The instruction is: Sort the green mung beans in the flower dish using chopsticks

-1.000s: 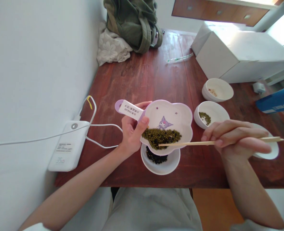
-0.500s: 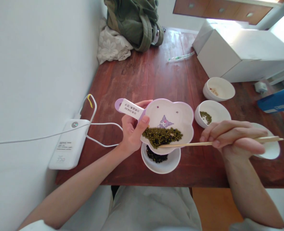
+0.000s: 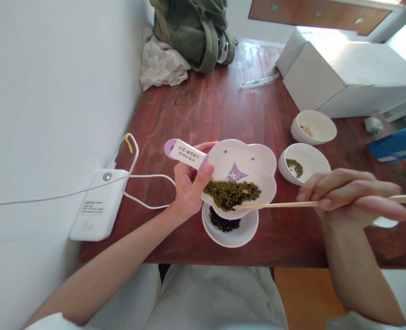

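1. Table (image 3: 175, 114): bears the bowl (image 3: 247, 233)
2. Dish (image 3: 260, 167): over the bowl's far edge, mixed beans (image 3: 228, 192) along its near side
3. Right hand (image 3: 352, 199): closed on the chopsticks (image 3: 285, 205), apparently a pair, tips at the mixed beans
4. Left hand (image 3: 189, 190): clamped on the dish by the handle (image 3: 188, 154)
5. Bowl: black beans (image 3: 224, 224) inside

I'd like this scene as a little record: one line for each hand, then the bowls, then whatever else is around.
left hand: holds the flower-shaped dish by its handle side; left hand at
right hand: holds chopsticks, tips at the beans in the dish; right hand at
dish contents: green beans mixed with darker ones
bowl below dish: white bowl with black beans
bowls at right: one with green beans, one with pale pieces
surroundings: green bag, white power bank, white box
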Motion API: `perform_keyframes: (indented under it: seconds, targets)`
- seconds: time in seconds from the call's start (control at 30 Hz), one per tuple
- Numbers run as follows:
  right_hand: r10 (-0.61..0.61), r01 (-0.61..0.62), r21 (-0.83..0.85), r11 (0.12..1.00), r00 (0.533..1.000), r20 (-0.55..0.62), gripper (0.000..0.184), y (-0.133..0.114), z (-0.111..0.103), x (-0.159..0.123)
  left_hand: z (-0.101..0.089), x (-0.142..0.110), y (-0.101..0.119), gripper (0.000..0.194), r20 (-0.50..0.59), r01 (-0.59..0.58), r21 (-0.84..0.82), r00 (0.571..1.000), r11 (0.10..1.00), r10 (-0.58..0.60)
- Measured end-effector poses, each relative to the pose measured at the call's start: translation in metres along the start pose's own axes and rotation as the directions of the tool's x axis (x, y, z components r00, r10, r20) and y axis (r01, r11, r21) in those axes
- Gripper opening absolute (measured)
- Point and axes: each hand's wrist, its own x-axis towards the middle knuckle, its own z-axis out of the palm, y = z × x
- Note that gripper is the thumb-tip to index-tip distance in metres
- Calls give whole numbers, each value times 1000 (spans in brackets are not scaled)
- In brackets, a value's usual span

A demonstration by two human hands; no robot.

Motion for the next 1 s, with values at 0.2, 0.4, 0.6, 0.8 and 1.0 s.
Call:
perform_keyframes:
  seconds: [0.2, 0.4, 0.6, 0.8, 1.0]
  targets:
    - [-7, 7, -26, 1000, 999, -33, 70, -2, 4, -3, 0, 1, 1, 44, 31, -20, 8, 999, 1000, 20]
    - [-8, -37, -191, 981, 974, -226, 72, -5, 3, -1, -1, 2, 0, 46, 28, -13, -6, 1000, 1000, 13]
    - [18, -21, -77, 997, 999, -38, 70, -4, 4, -4, -1, 1, 1, 43, 40, -42, 34, 998, 999, 40]
    - [83, -86, -35, 996, 993, -82, 69, -4, 9, -5, 0, 0, 1, 44, 47, -47, 27, 998, 999, 45]
    - [112, -115, -29, 993, 990, -85, 69, -5, 8, -4, 0, -1, 1, 47, 29, -26, 39, 999, 999, 25]
